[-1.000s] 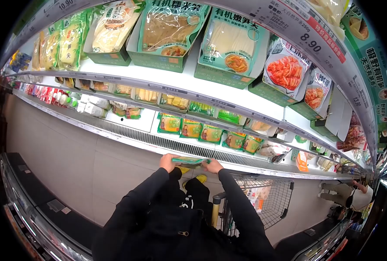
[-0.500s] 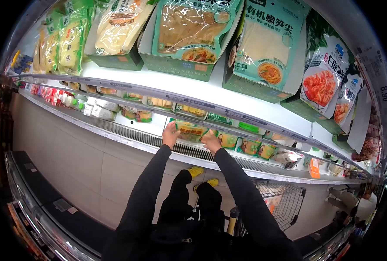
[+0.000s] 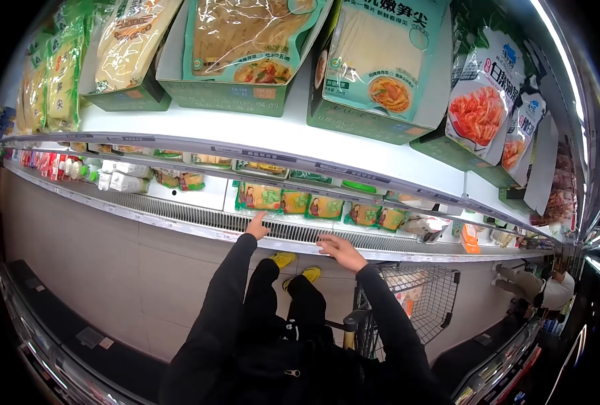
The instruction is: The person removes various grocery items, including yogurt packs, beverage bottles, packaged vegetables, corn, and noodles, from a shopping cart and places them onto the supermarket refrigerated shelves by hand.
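On the lowest shelf, a green-and-yellow food packet (image 3: 259, 196) stands at the left end of a row of similar packets (image 3: 324, 206). Just below it, over the dark vent grille, is my left hand (image 3: 257, 227), its fingers stretched toward the packet's lower edge. Whether a fingertip touches the packet is hard to tell. My right hand (image 3: 342, 252) hangs over the shelf's front edge, fingers extended and apart, with nothing in it.
A wire shopping cart (image 3: 418, 300) stands to my right with packages inside. Above, the upper shelf (image 3: 232, 128) juts out, carrying boxed bags of food. Farther right, another person (image 3: 550, 287) is low in the aisle. A black cabinet (image 3: 77, 324) lies behind me on the left.
Both hands have let go of the green-and-yellow packet, which now rests in the row. They have drawn back toward me, and the right hand has moved farther from the left.
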{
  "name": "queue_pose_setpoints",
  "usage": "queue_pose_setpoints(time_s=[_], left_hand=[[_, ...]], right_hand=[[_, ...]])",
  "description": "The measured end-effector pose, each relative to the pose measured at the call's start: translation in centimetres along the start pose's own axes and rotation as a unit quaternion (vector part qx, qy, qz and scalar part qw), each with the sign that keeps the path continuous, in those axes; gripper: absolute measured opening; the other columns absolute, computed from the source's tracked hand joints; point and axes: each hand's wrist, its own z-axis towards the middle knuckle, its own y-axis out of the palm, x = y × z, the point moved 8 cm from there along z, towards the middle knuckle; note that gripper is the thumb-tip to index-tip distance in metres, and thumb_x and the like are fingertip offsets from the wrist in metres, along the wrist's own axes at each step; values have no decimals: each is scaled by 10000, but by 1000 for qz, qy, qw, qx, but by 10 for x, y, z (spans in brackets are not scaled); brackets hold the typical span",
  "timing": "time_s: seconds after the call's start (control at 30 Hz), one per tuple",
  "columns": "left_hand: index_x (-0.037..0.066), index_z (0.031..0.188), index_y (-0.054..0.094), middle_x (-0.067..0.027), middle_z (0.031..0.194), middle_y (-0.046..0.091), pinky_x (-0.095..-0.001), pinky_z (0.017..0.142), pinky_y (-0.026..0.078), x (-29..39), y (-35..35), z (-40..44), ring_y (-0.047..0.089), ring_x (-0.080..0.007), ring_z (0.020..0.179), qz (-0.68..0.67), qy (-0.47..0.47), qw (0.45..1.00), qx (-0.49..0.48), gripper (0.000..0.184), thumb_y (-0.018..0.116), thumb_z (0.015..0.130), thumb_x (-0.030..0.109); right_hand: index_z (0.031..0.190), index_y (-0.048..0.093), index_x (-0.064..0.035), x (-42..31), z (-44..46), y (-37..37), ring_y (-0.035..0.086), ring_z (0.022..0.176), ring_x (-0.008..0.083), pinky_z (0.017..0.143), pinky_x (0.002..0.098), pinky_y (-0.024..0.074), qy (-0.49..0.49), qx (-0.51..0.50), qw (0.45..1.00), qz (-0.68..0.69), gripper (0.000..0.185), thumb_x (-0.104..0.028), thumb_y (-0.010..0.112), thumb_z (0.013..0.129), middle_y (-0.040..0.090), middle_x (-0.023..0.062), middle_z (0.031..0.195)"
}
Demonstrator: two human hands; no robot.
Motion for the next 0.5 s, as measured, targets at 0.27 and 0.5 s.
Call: queue_pose_setpoints(time_s=[0.27,0.5], left_hand=[[12,1447,501,-192,1384,597,-382,1018,500,82,73,-40,605,-296,1242,23,-23,984,-172,703,793,845,228],[36,1328,599,-158,1278,676,-368,1022,504,302,174,-142,653,-243,1189,-118,164,928,-312,450,714,941,234]], right_hand=[[1195,637,7,-41,-164,-52,666,1015,225,881,333,517,-238,440,856,-130,247,-93,606,971,666,138,1107],[1140,641,3,101,-325,-58,664,957,171,857,305,524,-112,668,736,-18,191,-102,607,984,680,98,1072]])
